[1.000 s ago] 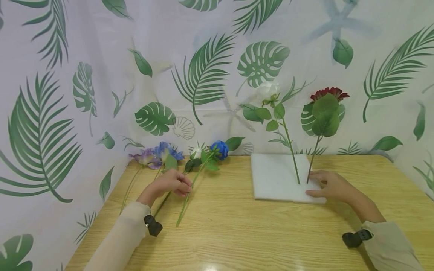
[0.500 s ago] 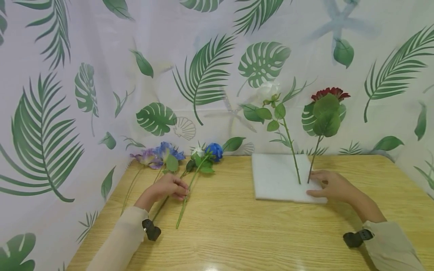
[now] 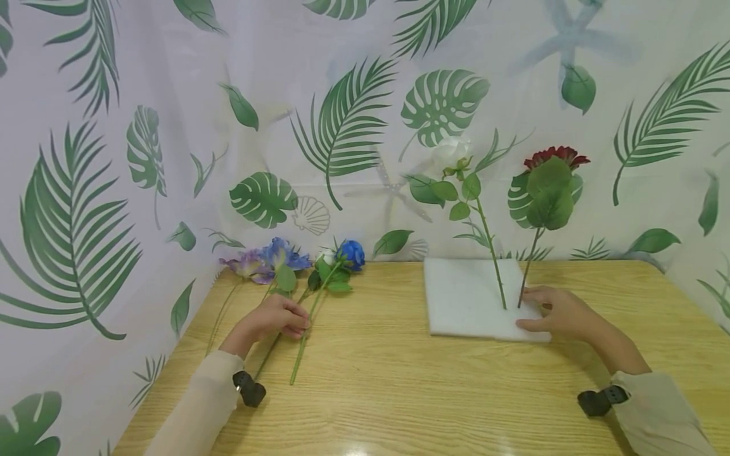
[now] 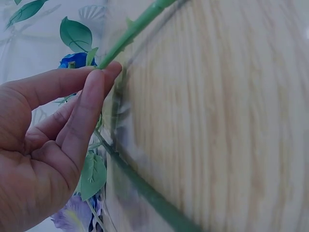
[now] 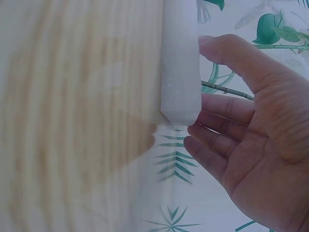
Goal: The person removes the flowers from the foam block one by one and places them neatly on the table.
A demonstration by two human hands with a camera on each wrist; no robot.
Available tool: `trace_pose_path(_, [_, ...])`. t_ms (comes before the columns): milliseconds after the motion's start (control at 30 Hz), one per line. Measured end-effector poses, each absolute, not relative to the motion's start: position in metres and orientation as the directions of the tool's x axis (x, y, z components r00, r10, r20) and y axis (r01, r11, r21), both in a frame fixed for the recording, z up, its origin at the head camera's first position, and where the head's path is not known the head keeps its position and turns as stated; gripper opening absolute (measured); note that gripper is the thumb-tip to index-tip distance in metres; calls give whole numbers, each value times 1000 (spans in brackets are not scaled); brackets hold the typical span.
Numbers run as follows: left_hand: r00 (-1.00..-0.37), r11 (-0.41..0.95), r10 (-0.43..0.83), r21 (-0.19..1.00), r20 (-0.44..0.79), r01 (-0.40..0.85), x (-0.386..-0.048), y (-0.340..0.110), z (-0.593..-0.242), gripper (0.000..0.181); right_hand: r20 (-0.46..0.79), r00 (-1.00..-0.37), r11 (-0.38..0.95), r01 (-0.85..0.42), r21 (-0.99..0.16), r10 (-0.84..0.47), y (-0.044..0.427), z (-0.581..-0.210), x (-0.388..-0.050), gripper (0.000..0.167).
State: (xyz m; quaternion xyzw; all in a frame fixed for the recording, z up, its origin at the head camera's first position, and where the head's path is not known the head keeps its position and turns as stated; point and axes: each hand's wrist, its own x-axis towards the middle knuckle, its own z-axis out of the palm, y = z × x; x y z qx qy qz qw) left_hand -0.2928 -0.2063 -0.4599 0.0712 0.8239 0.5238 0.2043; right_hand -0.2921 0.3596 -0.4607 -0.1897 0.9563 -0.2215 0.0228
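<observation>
My left hand (image 3: 274,320) pinches the green stem of a blue rose (image 3: 352,254) between thumb and fingertips, at the left of the table in the head view. Close up, the left wrist view shows that thorned stem (image 4: 130,36) between the fingertips, with another, darker stem (image 4: 145,191) below the hand. My right hand (image 3: 564,313) rests on the right side of a white foam board (image 3: 456,304), its thumb and fingers spread and touching the foam. Rising from the board are a white rose (image 3: 453,152) and a dark red flower (image 3: 554,157) with large leaves.
Left of the blue rose lie a small white flower (image 3: 327,256), a blue-violet flower (image 3: 283,254) and a purple flower (image 3: 251,265). Behind the wooden table (image 3: 388,380) hangs a leaf-printed curtain (image 3: 353,38), which also runs along the left side.
My left hand has moved a little to the left with the blue rose, bringing its bloom over nearer the small white flower. My right hand stays on the foam board.
</observation>
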Motion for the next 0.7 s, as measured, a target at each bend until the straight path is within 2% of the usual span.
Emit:
trace_pose_path(400, [-897,435,341,893,-282,-116,-291,-211,-460,30,42,-929,825,-346,-447,-367,361,-463,-293,71])
trace_pose_path(700, [-885,484,353,869,-303,-104,-293,-210,-460,32,44,-930,831,-346,-436,-365,361,-463,-293,71])
